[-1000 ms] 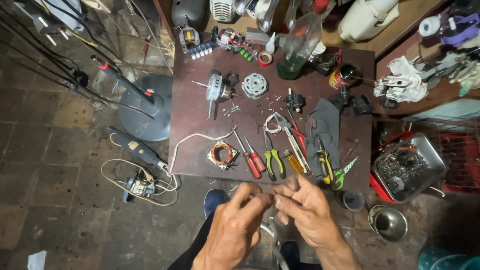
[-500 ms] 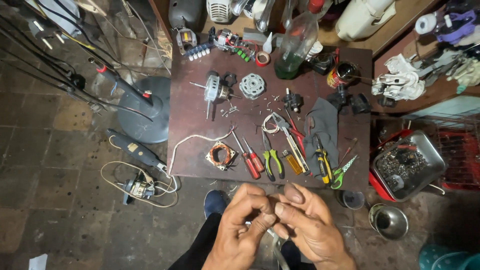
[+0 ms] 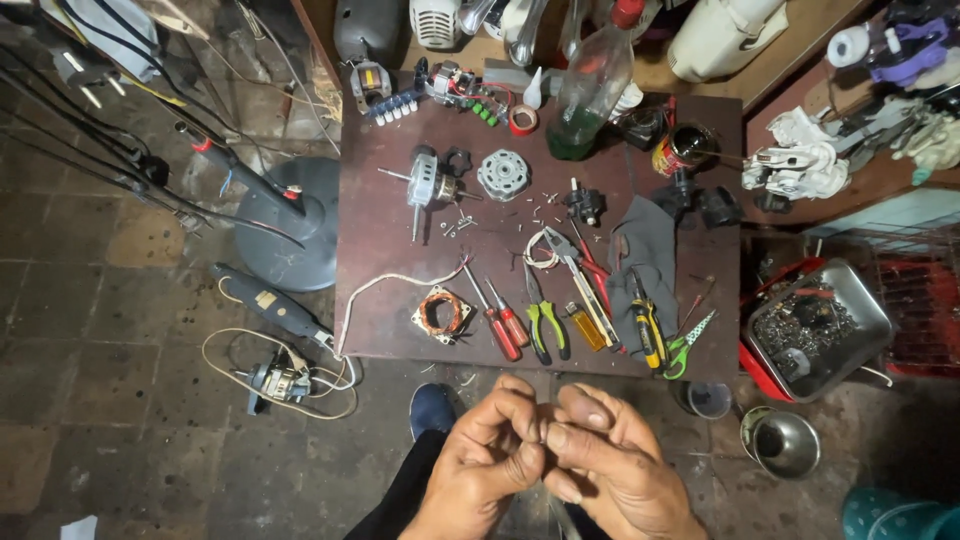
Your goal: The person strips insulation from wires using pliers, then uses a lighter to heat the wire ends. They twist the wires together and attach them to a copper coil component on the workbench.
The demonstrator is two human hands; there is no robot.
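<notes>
My left hand [image 3: 490,455] and my right hand [image 3: 612,468] meet low in the head view, fingers curled and fingertips pinched together. They grip a thin wire that is mostly hidden. Just beyond them lies a dark brown work board [image 3: 400,250]. Along its near edge are a copper-wound coil [image 3: 440,315], two red screwdrivers [image 3: 502,322], green pliers [image 3: 546,328], a yellow lighter [image 3: 586,326], yellow-black cutters [image 3: 648,332] and green scissors [image 3: 692,340]. Farther back sit a small motor [image 3: 430,186], a grey toothed disc [image 3: 503,175] and a bottle of green liquid [image 3: 588,95].
A grey round fan base [image 3: 290,225], a dark rotary tool [image 3: 268,308] and a small motor with a coiled cord [image 3: 275,380] lie on the tiled floor at left. At right are a metal tray of scrap [image 3: 818,325] and a steel bowl [image 3: 780,442]. A blue shoe [image 3: 432,410] shows below the board.
Both hands have drawn closer together and curled tighter; the fingers that were apart a second ago now pinch against each other. The things on the board have not moved.
</notes>
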